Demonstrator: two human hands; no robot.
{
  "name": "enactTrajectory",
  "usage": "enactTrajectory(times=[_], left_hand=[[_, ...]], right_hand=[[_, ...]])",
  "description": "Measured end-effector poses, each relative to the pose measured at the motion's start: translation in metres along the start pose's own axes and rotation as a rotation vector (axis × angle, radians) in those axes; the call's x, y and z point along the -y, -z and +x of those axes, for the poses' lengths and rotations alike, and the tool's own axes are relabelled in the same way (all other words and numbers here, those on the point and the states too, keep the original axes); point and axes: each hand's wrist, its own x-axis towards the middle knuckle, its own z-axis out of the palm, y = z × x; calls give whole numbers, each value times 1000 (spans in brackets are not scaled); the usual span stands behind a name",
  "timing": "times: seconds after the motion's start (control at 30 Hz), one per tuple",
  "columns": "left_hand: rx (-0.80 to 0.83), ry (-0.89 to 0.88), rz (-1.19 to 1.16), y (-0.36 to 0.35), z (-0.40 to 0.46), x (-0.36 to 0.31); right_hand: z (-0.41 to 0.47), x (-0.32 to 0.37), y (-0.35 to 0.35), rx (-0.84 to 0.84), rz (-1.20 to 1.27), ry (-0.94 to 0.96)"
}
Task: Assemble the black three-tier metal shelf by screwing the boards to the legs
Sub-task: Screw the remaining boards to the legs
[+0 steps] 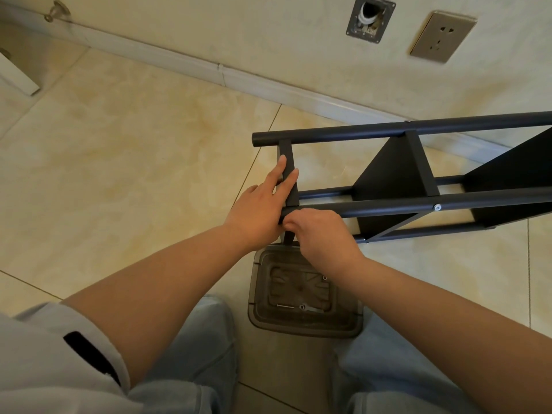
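I am sitting on the tan tile floor (134,138) with my knees apart, and the black shelf (418,186) lies on its side in front of me, reaching from the middle out to 3 o'clock. My left hand (260,210) is flat, with straight fingers pressing on the end board (289,174), the thin black piece that joins two legs. My right hand (322,237) is curled tight at the end of the near leg (388,206), just where that board meets it. My fingers hide what they pinch there, so I cannot tell what it is. My two hands touch each other. A shiny screw head (438,207) sits in the near leg farther toward 3 o'clock, next to the middle board (391,171). The far leg (388,130) runs along at 1 o'clock, close to the wall. Between my knees, at 6 o'clock from my hands, is a dark plastic tray (304,294) with a few small screws (302,307) lying in it. On the wall at 1 o'clock I see a wall socket (442,35) and a wall hole with a metal frame (370,17).
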Motion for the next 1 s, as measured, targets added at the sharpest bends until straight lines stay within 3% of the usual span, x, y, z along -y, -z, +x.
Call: enactTrajectory(times=[0.1,0.2,0.37,0.5,0.6,0.7,0.8,1.0], left_hand=[[4,2,-3,1,0,-1],[-5,-5,-11,0,0,0],[-12,-14,-22,-1,0,0],[-17,-9,-2,0,0,0],[-20,-7,0,0,0,0],[-32,-21,-10,-1,0,1],[-40,-26,-5,-2,0,1],[-38,-26,19,-3,1,0]], right_hand=[[3,0,3,65,-149,84],[6,3,2,42,-144,48],[4,3,3,-58,303,-183],[5,3,0,36,-97,10],[7,-3,1,48,-176,82],[9,-3,3,0,-78,30],[10,-1,3,-29,197,-130],[8,1,6,-28,136,-112]])
